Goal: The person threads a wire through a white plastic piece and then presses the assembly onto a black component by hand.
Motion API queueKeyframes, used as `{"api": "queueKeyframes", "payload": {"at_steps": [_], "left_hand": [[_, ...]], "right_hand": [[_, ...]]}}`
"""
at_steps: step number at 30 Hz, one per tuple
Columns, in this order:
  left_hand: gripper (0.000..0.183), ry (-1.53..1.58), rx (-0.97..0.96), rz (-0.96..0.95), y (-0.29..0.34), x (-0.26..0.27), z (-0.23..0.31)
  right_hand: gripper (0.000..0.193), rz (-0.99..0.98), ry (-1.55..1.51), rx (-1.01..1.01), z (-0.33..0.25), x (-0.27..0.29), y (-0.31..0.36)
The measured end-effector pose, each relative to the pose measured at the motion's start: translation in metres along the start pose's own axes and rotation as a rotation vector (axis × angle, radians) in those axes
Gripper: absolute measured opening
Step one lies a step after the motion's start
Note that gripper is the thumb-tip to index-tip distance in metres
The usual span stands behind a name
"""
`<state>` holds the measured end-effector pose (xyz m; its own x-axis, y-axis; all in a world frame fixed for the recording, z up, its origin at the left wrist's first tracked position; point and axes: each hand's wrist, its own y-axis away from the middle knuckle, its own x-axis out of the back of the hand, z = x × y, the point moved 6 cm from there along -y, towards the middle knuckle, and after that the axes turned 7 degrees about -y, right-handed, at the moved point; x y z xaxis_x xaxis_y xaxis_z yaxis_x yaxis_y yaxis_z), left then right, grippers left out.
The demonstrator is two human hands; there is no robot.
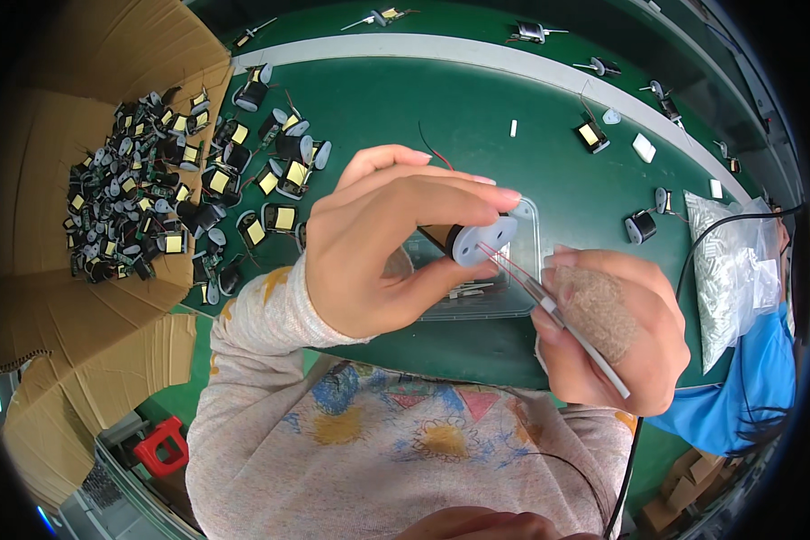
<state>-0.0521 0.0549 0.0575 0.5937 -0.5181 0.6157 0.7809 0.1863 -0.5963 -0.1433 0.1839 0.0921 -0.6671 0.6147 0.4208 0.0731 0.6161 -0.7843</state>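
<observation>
Between the thumb and fingers of my left hand (378, 238) is a small motor-like part (481, 241) with a black body and a grey oval end cap. The cap faces my right hand. Thin red wires (506, 259) run from a hole in the cap toward a slim white stick-like piece (594, 353) with a greyish front end. My right hand (612, 324) is closed around that piece; its exact kind cannot be made out. Below both hands sits a clear plastic box (529, 216) with several thin white pieces in it.
A cardboard box (27, 198) on the left holds many similar parts, and more lie beside it on the green table (378, 99). A plastic bag (724, 270) of white pieces lies at right, near a black cable (738, 216). Beyond a grey strip (477, 49) are several wired parts.
</observation>
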Motion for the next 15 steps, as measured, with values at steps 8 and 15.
{"api": "queueKeyframes", "payload": {"at_steps": [8, 15], "left_hand": [[0.04, 0.008, 0.032, -0.13, -0.001, -0.001, 0.006], [0.032, 0.485, 0.252, -0.061, 0.004, -0.009, -0.009]], "right_hand": [[0.023, 0.044, -0.116, -0.088, 0.023, -0.009, -0.003], [0.021, -0.021, -0.044, -0.195, 0.023, -0.006, -0.002]]}}
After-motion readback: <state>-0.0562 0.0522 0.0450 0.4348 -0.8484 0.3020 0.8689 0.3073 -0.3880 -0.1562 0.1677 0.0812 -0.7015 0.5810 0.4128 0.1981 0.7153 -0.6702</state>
